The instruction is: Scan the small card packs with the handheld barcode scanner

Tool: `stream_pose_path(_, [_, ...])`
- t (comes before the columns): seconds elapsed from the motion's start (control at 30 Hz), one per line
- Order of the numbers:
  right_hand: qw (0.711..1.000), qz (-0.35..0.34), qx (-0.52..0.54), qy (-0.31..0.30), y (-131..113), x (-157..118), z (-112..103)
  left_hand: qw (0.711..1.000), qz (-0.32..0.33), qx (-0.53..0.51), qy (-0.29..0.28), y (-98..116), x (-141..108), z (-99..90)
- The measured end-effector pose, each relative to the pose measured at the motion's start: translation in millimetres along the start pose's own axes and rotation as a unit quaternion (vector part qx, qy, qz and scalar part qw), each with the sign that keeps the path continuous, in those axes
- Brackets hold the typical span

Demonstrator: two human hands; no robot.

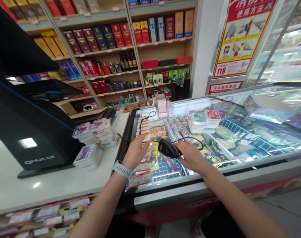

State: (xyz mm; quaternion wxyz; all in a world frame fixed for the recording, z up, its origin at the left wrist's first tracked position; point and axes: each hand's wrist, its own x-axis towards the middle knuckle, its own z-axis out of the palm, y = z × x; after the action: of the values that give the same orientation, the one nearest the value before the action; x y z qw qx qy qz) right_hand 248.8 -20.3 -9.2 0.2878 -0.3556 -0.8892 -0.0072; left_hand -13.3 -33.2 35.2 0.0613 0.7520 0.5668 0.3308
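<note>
right hand (190, 156) — forearm angled inward, gripping the black scanner (168, 148); left hand (136, 151) — outstretched, loosely spread above the chest freezer (175, 194).

Got a black handheld barcode scanner (168, 148) in my right hand (190, 156), tilted, head end pointing left, up over the chest freezer (170, 194) nearer its left edge. Thin black cord (202, 144) loops out beside my knuckles.

Red/yel. poster (242, 38) rt. of shelves (162, 51)
</note>
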Motion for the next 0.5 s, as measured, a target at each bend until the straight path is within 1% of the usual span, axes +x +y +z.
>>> stream_pose_path(0.07, [1.0, -0.003, -0.002, 0.003, 1.2, -0.6, 0.9, 1.0, -0.011, 0.02, 0.01, -14.2, -22.1, -10.1])
stream_pose_path(0.17, [1.0, -0.008, -0.003, 0.003, 1.8, -1.0, 1.2, 0.996, -0.04, 0.061, 0.042, -31.1, -51.8, -26.8])
stream_pose_path(0.3, [1.0, -0.007, -0.007, 0.0, 0.3, -0.2, 0.2, 0.988, -0.079, 0.105, 0.079, -42.3, -84.7, -48.7])
stream_pose_path(0.37, [1.0, -0.008, -0.006, -0.001, -0.1, 0.0, 0.1, 0.977, -0.111, 0.127, 0.13, -44.6, -97.4, -58.3])
stream_pose_path(0.4, [1.0, -0.009, -0.006, 0.0, 0.0, 0.0, 0.3, 0.968, -0.126, 0.139, 0.167, -45.8, -102.4, -62.9])
stream_pose_path(0.5, [1.0, -0.009, -0.006, 0.0, 1.3, -0.6, 1.8, 0.931, -0.157, 0.172, 0.28, -51.9, -110.0, -75.6])
